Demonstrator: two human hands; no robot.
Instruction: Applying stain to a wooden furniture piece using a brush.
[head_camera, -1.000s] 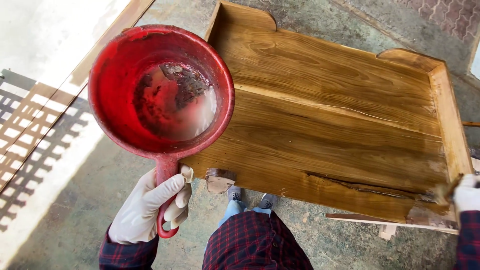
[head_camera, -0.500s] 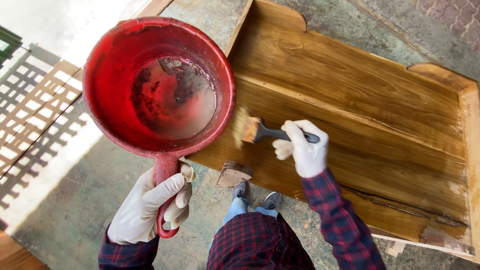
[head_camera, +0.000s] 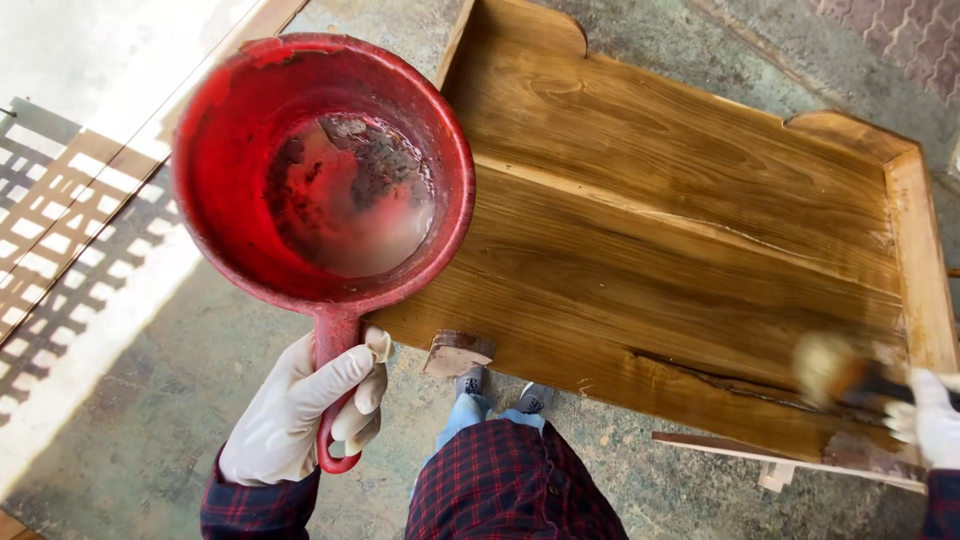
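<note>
My left hand (head_camera: 300, 415), in a white glove, grips the handle of a red plastic dipper (head_camera: 322, 165) held up over the left end of a wooden panel (head_camera: 680, 250). A shallow pool of cloudy liquid lies in the dipper's stained bottom. At the lower right edge of the view, my right hand (head_camera: 932, 417), also gloved, holds a paintbrush (head_camera: 835, 368) whose blurred bristles touch the panel's near right corner. The panel is brown and glossy, with raised rails along its far and right sides.
The panel rests above a concrete floor (head_camera: 170, 400). A wooden lattice frame (head_camera: 60, 230) lies at the left in bright sunlight. A small wood block (head_camera: 458, 353) sticks out under the panel's near edge. My plaid shirt and shoes show below.
My right hand has swept the brush from beside the dipper to the panel's near right corner, where it also was a second ago. The dipper stays held up at the left.
</note>
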